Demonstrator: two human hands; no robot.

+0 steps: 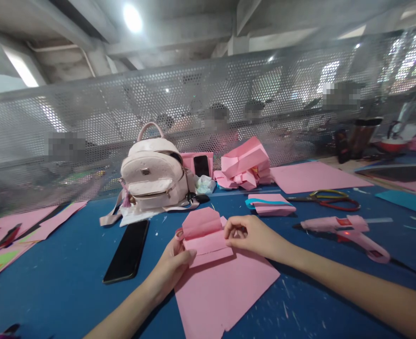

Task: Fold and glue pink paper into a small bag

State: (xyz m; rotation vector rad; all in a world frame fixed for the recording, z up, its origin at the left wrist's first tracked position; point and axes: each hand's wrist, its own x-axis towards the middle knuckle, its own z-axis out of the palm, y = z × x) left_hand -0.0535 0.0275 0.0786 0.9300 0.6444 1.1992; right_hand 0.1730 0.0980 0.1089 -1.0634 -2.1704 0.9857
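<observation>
A folded piece of pink paper point(208, 242) is held up between my two hands, its upper flap raised. My left hand point(177, 259) grips its left edge, thumb in front. At the right edge, the fingers of my right hand point(245, 235) pinch the same folded paper. Beneath it lies a larger pink sheet point(225, 292), partly covered by the folded piece and my hands. To the right of my right hand rest a pink glue gun point(349, 230) with a red light and a small pink folded packet point(269, 205) with a blue strip.
A black phone point(127, 252) lies left of my hands on the blue table point(69, 292). Behind it stands a pale backpack point(154, 176). Crumpled pink paper point(245, 165), a flat pink sheet point(321, 176) and scissors point(324, 200) lie farther back, before a perforated metal screen point(179, 94).
</observation>
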